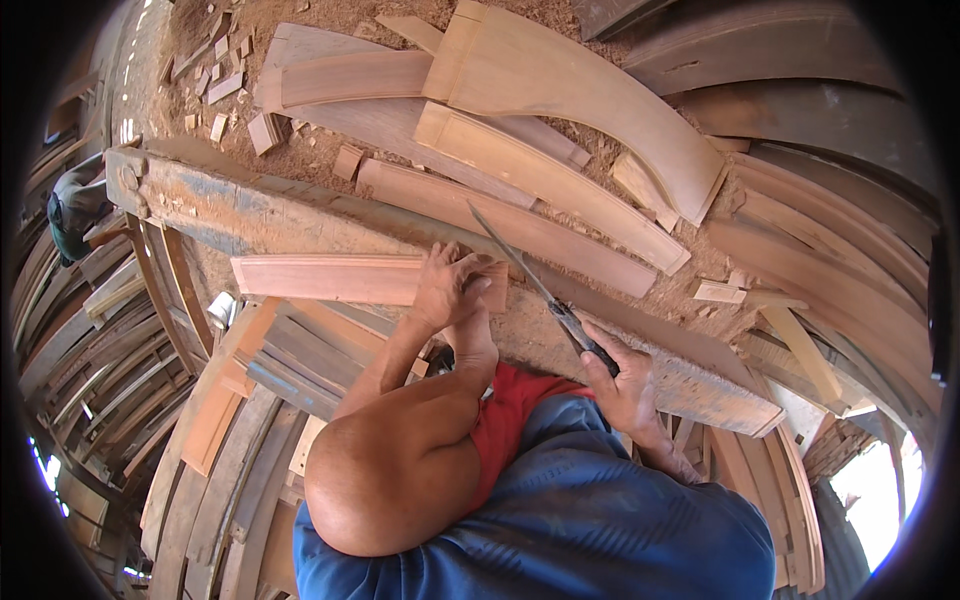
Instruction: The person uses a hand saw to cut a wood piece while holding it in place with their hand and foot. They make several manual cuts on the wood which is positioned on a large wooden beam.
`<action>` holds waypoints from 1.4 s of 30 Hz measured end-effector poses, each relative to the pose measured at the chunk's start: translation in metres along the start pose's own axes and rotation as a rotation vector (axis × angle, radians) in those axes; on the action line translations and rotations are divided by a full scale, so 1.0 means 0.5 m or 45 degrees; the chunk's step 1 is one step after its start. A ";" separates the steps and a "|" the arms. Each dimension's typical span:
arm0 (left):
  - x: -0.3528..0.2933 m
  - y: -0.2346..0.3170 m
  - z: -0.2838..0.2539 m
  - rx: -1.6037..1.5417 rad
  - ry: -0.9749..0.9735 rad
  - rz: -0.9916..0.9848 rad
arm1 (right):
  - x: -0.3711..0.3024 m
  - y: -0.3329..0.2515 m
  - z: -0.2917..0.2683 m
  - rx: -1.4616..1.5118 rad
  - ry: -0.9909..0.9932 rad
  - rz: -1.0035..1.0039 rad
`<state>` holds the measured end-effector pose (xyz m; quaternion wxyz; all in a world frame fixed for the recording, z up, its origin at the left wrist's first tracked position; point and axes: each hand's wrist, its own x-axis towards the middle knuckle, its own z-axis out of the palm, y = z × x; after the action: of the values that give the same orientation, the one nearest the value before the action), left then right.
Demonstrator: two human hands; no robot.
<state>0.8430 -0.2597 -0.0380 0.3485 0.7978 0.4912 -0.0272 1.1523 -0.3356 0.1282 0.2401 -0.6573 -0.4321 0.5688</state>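
My right hand [622, 385] is closed round the dark handle of a handsaw [520, 262]. Its long, thin blade, seen almost edge-on, points up and to the left, just beside the right end of a reddish wooden board [330, 278]. This board has a grooved edge and lies flat along a thick, worn timber beam [250, 222]. My left hand [447, 285] rests on the board near that end, fingers bent over it. My bare foot [472, 335] presses on the board just below the left hand, under my raised knee. Where the blade meets wood, if it does, is unclear.
Beyond the beam, curved wooden panels [560, 85] and shaped boards [520, 240] lie on sawdust. Small offcuts [265, 133] are scattered at upper left. Dark curved planks [780, 50] are stacked at right. More boards [235, 470] surround me. Another person [78, 208] is at far left.
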 end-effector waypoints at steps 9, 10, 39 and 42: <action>0.028 0.047 -0.050 -0.053 -0.285 -0.147 | -0.007 0.024 0.001 0.047 -0.092 0.087; 0.032 0.054 -0.055 -0.037 -0.317 -0.178 | -0.008 0.025 0.002 0.035 -0.087 0.075; 0.036 0.051 -0.024 0.181 -0.267 -0.183 | 0.015 0.024 0.073 0.030 -0.027 0.148; 0.025 0.049 -0.035 0.254 -0.249 -0.227 | -0.001 0.004 0.060 0.041 -0.049 0.147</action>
<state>0.8638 -0.2468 -0.0165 0.3100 0.7751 0.5188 -0.1844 1.1241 -0.3423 0.1199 0.2092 -0.6662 -0.3888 0.6011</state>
